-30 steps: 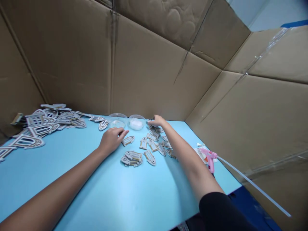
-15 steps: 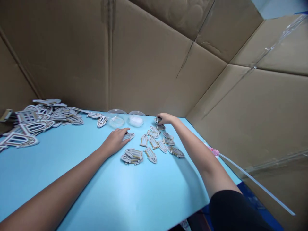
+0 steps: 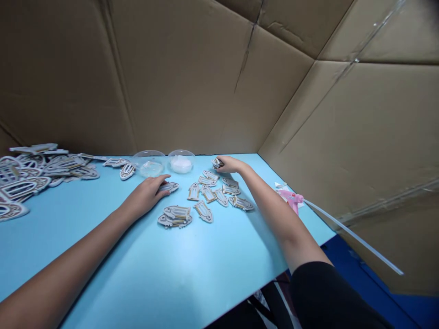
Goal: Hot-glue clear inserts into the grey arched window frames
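Observation:
Near the middle of the blue table, my left hand has its thumb and fingers around a small arched window-shaped piece, which lies low at the tabletop. Toward the back, my right hand grips a small stack of similar arched pieces; its fingertips are partly hidden. Several grey-white arched pieces with gold-brown trim lie spread between my hands, one of them a single piece at the front. Beside it is a small overlapping pile.
A large heap of bigger arched pieces lies at the left. Two clear round bowls stand at the back, one bowl holding something white. A pink glue gun with a long glue stick lies right. Cardboard walls enclose the table.
The view has turned a little to the right. My right hand now has the pieces at the back gathered in its fingers. My left hand stays at its piece.

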Motion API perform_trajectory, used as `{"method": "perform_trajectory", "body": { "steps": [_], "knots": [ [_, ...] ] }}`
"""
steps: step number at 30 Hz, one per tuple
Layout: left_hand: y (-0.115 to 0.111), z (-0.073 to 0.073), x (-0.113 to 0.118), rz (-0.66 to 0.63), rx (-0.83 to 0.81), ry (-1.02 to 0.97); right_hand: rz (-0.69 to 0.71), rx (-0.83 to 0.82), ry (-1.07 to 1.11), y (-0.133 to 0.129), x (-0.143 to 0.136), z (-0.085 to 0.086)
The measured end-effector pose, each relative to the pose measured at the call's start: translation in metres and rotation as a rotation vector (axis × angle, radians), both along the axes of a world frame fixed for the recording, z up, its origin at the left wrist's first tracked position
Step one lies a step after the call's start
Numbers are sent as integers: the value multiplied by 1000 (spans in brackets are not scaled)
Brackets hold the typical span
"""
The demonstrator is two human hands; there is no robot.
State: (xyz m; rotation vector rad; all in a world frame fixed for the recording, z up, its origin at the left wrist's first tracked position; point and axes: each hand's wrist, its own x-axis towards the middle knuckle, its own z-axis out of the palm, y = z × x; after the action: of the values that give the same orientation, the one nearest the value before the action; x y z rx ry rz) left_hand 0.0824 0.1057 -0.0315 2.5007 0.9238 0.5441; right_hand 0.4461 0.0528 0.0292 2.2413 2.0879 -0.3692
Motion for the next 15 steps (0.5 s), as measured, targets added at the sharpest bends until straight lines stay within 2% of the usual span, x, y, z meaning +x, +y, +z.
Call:
{"method": "perform_trajectory", "body": {
  "steps": [5, 9, 15],
  "knots": [
    [-16, 23, 11, -22, -22, -101, 2, 33, 32, -3, -27, -11],
    [-22, 39, 27, -82, -43, -86, -38, 40, 24, 4, -39, -17],
    [-1, 50, 73, -273, 72, 105, -91, 36, -2, 9, -37, -12]
  ]
}}
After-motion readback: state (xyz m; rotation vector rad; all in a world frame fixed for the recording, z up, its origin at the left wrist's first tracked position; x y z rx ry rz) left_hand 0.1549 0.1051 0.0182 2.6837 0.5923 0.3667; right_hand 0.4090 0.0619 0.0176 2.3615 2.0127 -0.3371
